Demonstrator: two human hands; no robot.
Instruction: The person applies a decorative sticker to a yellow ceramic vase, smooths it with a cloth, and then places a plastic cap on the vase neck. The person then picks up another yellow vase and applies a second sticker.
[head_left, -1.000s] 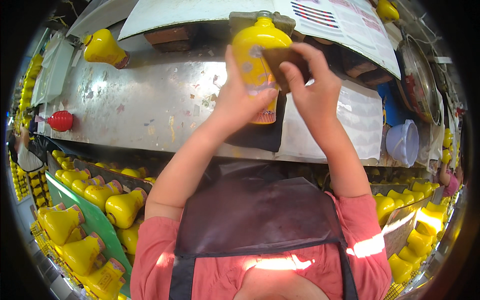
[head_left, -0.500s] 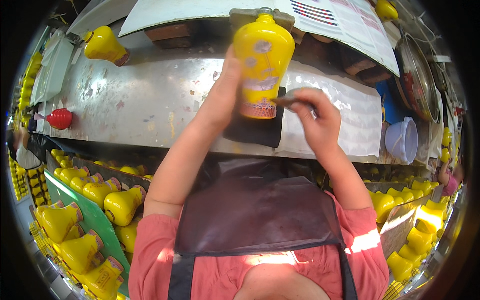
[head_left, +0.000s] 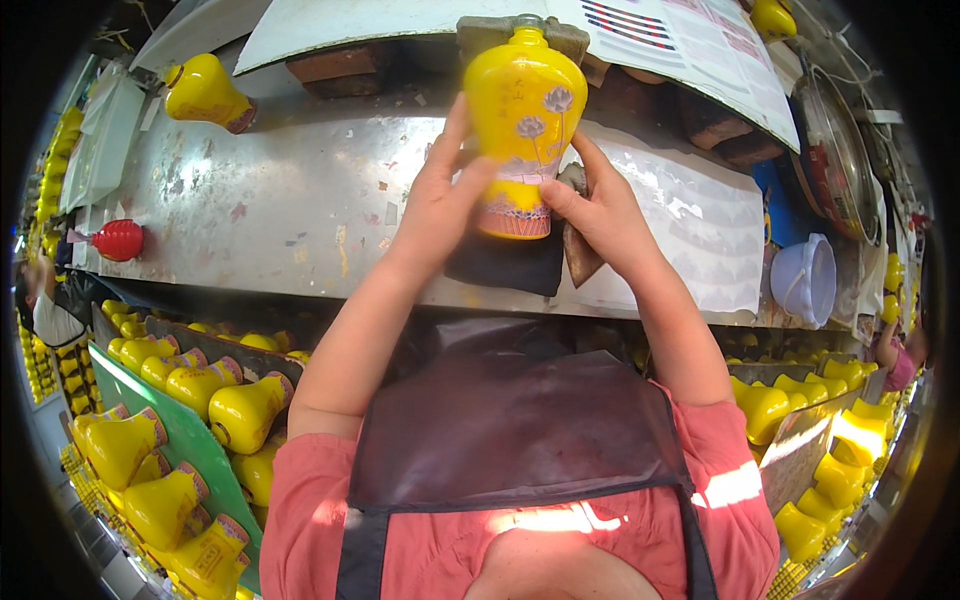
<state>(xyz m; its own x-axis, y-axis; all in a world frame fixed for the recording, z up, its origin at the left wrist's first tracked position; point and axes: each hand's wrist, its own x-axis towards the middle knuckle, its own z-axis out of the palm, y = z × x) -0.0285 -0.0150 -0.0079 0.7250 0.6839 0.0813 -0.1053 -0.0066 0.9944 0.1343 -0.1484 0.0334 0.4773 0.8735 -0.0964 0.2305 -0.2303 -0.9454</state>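
Observation:
A glossy yellow vase-shaped bottle [head_left: 515, 90] lies with its narrow neck away from me, against a grey block [head_left: 482, 40]. Grey lotus flowers and a patterned band near its foot decorate it. My left hand [head_left: 440, 195] grips its left side, thumb across the lower body. On the right side, my right hand [head_left: 600, 205] holds the lower part with thumb and fingers. A brown flat wedge-shaped tool [head_left: 580, 258] shows under my right palm, apparently held there too. Beneath the foot is a black cloth or pad [head_left: 505, 265].
Another yellow bottle [head_left: 205, 92] lies at far left, near a red ribbed container [head_left: 120, 240]. A white sheet [head_left: 680, 240] covers the metal table [head_left: 290, 200] at right, beside a pale bucket [head_left: 803, 280]. Racks of yellow bottles [head_left: 250, 410] flank me. A raised board [head_left: 350, 25] spans the back.
The bottle has turned about its length, so its flowers moved right and small markings appeared. My right hand went from working the tool near the foot to gripping the bottle's side.

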